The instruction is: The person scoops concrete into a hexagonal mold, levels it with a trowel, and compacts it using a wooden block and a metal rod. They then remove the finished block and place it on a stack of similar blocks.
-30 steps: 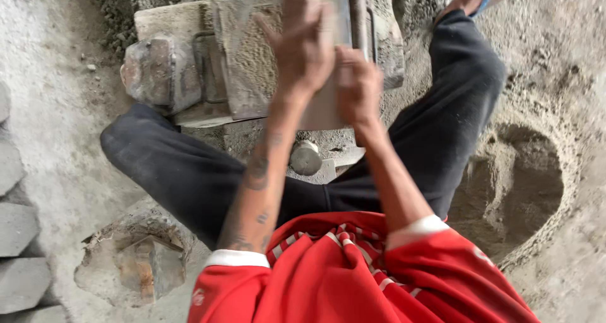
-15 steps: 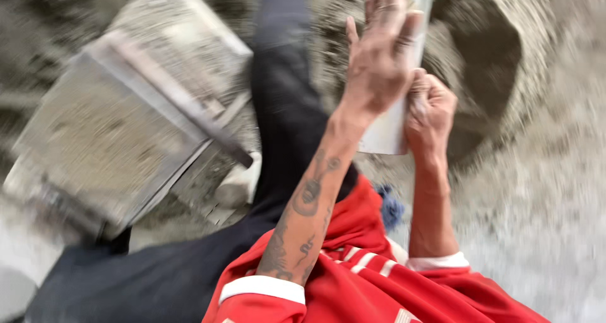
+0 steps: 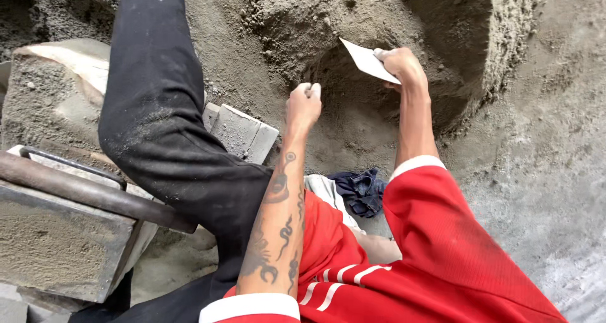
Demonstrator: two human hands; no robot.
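The right hand (image 3: 396, 64) is closed around one end of a flat white scraper (image 3: 366, 61), thumb and fingers pinching it at the near corner. The blade runs up and to the left from the fist, its free pointed corner aimed toward the wall of the hollow in the sand pile (image 3: 391, 20). The long axis lies slantwise, roughly level, with the flat face turned upward toward the camera.

The left hand (image 3: 303, 104) is curled into a loose fist just left of and below the scraper, apart from it. Whether it holds a pinch of sand cannot be told; nothing shows between the fingers. The right hand is the one on the tool, and the left is the nearer of the two to the body.

Both hands sit over the scooped hollow, whose far rim stands as a steep curved bank to the right.

Surroundings: a dark trouser leg (image 3: 161, 108) crosses the left of the view, dusted grey. Beside it lies a grey block (image 3: 243, 132). At lower left stands a metal mould (image 3: 57, 234) packed with sand mix, a rusty bar across its top. A dark blue cloth (image 3: 361, 190) lies near the lap. The ground is rough, damp-looking grey sand and cement throughout.
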